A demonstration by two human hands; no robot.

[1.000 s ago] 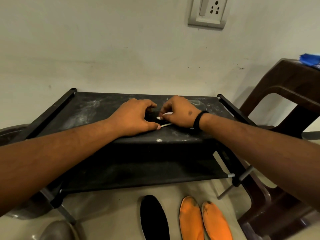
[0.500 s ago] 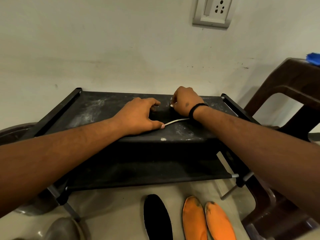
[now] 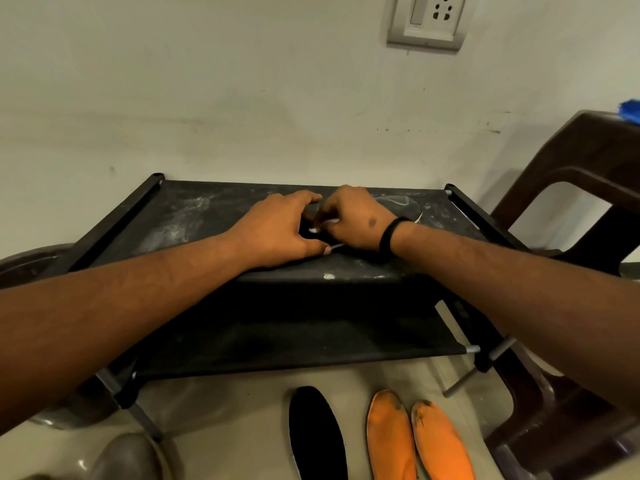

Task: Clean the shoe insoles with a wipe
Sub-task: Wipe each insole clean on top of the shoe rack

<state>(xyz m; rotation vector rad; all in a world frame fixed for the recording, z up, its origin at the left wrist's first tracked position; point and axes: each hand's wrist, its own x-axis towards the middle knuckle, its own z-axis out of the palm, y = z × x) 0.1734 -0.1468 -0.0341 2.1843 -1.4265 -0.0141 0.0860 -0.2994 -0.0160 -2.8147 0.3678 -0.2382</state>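
Currently on our dusty rack top [image 3: 194,216]: one dark insole [image 3: 398,204], thin, light, floppy. Our left hand [image 3: 280,230] pins its near end, fingers curled over; our right hand [image 3: 356,220] pinches the small white wipe [image 3: 314,230]. We judge edge-holding best.

I've got a dusty black rack [image 3: 194,216] here, wall socket [image 3: 427,20] above it, brown plastic chair [image 3: 568,188] right of it.

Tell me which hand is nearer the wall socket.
Right. The right hand sits on the rack's top shelf more nearly below the wall socket; the left hand lies beside it, farther left.
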